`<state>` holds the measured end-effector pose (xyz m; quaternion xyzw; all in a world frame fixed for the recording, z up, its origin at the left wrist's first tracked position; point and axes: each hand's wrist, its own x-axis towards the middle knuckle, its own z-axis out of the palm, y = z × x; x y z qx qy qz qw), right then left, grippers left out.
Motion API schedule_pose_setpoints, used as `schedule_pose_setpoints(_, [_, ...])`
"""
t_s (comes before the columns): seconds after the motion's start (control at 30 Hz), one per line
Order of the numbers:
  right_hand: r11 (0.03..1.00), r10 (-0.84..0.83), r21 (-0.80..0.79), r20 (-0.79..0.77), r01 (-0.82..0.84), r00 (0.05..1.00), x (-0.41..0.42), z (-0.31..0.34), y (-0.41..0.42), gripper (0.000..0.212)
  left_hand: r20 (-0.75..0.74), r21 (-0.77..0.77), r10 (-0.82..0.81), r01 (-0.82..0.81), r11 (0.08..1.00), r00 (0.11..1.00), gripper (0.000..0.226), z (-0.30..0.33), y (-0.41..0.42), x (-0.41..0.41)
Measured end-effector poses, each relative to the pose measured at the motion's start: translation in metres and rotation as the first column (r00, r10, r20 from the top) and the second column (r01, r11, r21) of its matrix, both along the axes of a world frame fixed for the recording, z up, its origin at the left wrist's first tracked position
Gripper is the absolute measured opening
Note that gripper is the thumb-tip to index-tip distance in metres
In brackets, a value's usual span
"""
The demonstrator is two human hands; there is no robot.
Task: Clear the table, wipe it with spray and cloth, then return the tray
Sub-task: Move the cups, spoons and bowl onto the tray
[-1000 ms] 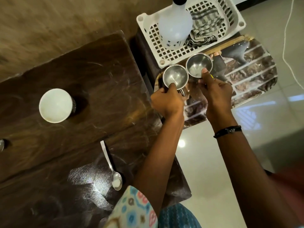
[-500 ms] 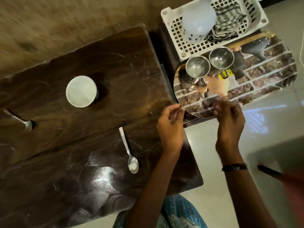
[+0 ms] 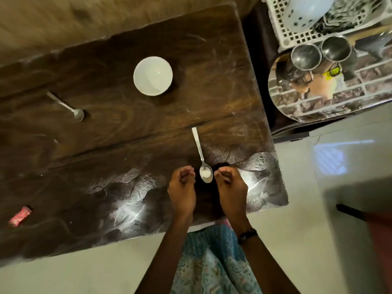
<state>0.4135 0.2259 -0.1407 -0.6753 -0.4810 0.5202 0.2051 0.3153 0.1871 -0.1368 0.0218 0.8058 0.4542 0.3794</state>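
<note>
A dark wooden table (image 3: 110,149) holds a white bowl (image 3: 152,75), a steel spoon (image 3: 201,158) near its front edge, a second spoon (image 3: 67,107) farther left and a red wrapper (image 3: 19,216). My left hand (image 3: 182,187) and right hand (image 3: 230,185) hover low on either side of the near spoon's bowl. Their fingers are loosely curled and hold nothing. Beside the table, at the right, a mirror-like tray (image 3: 307,109) carries two steel cups (image 3: 305,57) (image 3: 336,48).
Behind the tray stands a white plastic basket (image 3: 297,38) holding a white spray bottle (image 3: 305,11) and a striped cloth (image 3: 343,13). Pale tiled floor (image 3: 318,187) lies to the right and in front. A dark stick with a reddish shape (image 3: 360,215) shows at the far right.
Both hands let go of the two steel cups on the tray and drew back left over the table to the near spoon. My view swung left, bringing the second spoon and wrapper into sight.
</note>
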Motion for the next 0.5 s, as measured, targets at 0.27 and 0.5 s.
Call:
schedule_pose_setpoints(0.27, [0.997, 0.044, 0.063, 0.146, -0.053, 0.988, -0.015, -0.008, -0.011, 0.018, 0.116, 0.019, -0.113, 0.111, 0.994, 0.987, 0.020, -0.002, -0.010, 0.000])
schedule_pose_setpoints(0.5, [0.965, 0.172, 0.160, 0.219, -0.210, 0.960, -0.014, -0.010, -0.006, 0.010, -0.055, 0.050, -0.115, 0.118, 0.992, 0.992, 0.019, 0.009, -0.017, -0.005])
